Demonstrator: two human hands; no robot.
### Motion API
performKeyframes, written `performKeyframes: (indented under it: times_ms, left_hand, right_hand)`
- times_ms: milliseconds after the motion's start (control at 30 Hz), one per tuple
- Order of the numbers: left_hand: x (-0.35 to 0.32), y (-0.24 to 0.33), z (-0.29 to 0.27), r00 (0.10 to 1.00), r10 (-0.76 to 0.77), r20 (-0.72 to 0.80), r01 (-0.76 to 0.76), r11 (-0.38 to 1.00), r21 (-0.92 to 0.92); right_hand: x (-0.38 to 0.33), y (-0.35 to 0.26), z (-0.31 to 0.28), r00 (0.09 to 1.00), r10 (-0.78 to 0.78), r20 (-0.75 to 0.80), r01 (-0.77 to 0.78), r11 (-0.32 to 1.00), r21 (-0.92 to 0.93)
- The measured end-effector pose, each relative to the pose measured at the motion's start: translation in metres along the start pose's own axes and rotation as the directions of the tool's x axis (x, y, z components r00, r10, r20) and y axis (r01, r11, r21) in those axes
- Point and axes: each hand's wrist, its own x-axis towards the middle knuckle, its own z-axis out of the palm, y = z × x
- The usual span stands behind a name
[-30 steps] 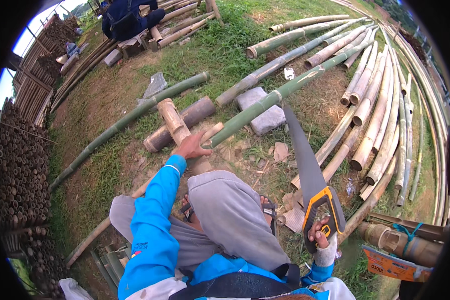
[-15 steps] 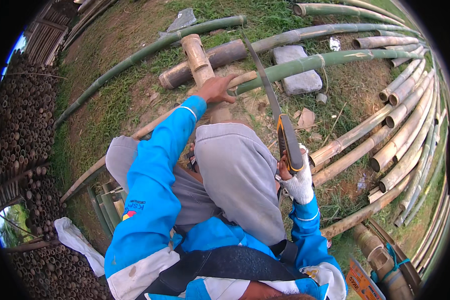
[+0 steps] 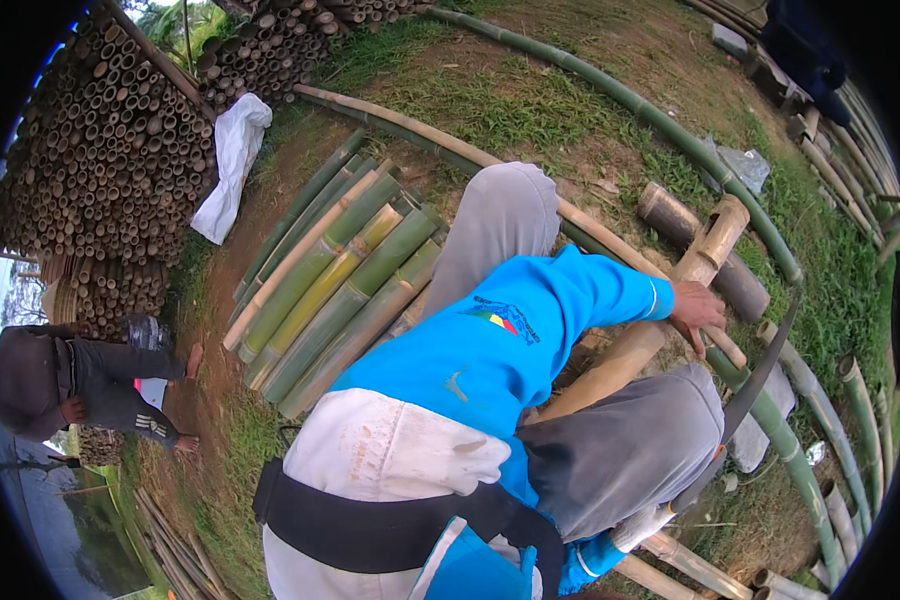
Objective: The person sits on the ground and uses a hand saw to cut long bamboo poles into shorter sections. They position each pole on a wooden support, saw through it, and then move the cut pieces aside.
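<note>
Left hand: bare (image 3: 698,312), curled over the tan pole (image 3: 615,241) close to its tip, fingers a bit spread. Tip pokes out just past the knuckles.
Green pole: (image 3: 794,462) runs just beside that tip, so a fingertip's basically at its edge. Rest of it heads away, toward the lower right of the view.
Saw: blade (image 3: 745,402) lies across the green pole near the left hand; can't tell if the teeth touch.
Right hand: white glove (image 3: 640,526) mostly behind the knee (image 3: 635,440), saw blade rising just beyond it. Fingers hidden, so can't tell how closed that grip is.
</note>
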Motion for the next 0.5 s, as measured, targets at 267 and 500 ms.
performKeyframes:
  times_ms: [267, 500]
  left_hand:
    - [-0.028, -0.022, -0.005, 0.991, 0.013, -0.132, -0.010, 1.000, 0.026]
    - [-0.027, -0.009, -0.018, 0.988, 0.009, -0.155, -0.006, 1.000, 0.022]
  right_hand:
    - [0.001, 0.010, -0.001, 1.000, 0.006, 0.026, -0.006, 1.000, 0.016]
    - [0.007, 0.021, 0.006, 1.000, -0.023, -0.016, 0.024, 0.997, 0.070]
